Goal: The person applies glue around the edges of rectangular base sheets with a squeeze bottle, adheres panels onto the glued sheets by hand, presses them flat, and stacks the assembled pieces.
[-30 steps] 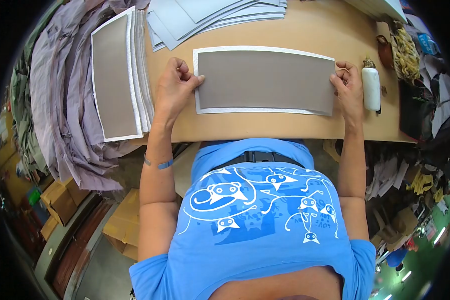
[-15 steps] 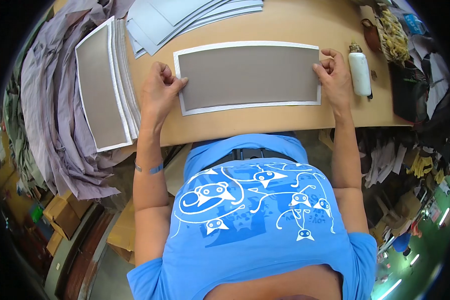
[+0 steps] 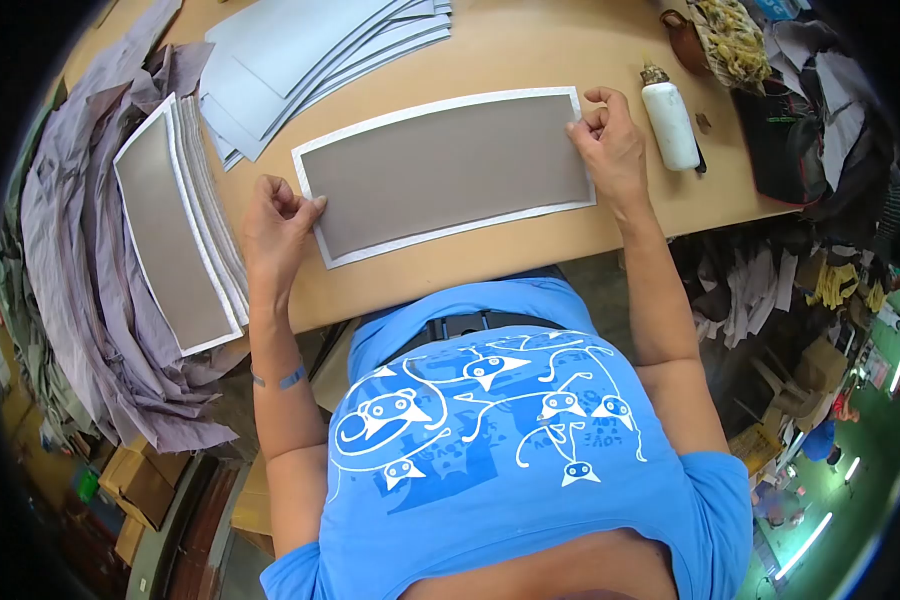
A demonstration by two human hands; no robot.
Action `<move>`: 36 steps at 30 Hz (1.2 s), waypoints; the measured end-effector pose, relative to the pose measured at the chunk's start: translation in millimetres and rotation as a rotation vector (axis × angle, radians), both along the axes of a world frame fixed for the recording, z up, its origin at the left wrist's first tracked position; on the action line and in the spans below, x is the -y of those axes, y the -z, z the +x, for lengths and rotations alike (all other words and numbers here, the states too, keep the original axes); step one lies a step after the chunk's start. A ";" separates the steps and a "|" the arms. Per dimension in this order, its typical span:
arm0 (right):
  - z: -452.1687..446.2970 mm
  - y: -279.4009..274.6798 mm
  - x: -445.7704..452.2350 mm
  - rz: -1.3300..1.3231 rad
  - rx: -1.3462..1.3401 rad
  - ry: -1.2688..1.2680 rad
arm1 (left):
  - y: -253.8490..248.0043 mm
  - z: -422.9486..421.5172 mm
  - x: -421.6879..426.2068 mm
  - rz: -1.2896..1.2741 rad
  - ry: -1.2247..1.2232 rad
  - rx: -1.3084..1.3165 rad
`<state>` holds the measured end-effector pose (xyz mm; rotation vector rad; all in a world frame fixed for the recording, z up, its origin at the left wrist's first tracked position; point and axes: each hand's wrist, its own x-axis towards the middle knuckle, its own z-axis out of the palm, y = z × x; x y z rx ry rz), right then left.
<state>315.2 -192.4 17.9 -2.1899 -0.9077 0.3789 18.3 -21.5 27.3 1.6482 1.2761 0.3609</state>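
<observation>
A flat grey-brown panel (image 3: pixel 450 180) with a white border and a gently curved long edge lies in front of me on the tan table (image 3: pixel 530 60). My left hand (image 3: pixel 278 235) is closed on its left edge, thumb on top near the border. At the opposite end, my right hand (image 3: pixel 613 150) pinches the right edge between thumb and fingers. To the left of my left hand stands a stack of similar bordered panels (image 3: pixel 175 240).
Pale blue-grey sheets (image 3: pixel 300 70) lie fanned out at the back left. A white bottle (image 3: pixel 672 125) lies right of my right hand. Purple-grey cloth (image 3: pixel 80 270) drapes over the left side. Dark fabric (image 3: pixel 805 150) and a pile of yellowish strands (image 3: pixel 725 40) sit at the right.
The camera view has turned, so the table and its contents appear tilted and shifted leftward. Both hands keep their hold on the panel's ends.
</observation>
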 end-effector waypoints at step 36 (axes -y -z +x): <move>-1.6 0.0 -0.4 0.004 0.055 -0.028 | 3.8 41.9 37.1 0.895 0.674 -0.326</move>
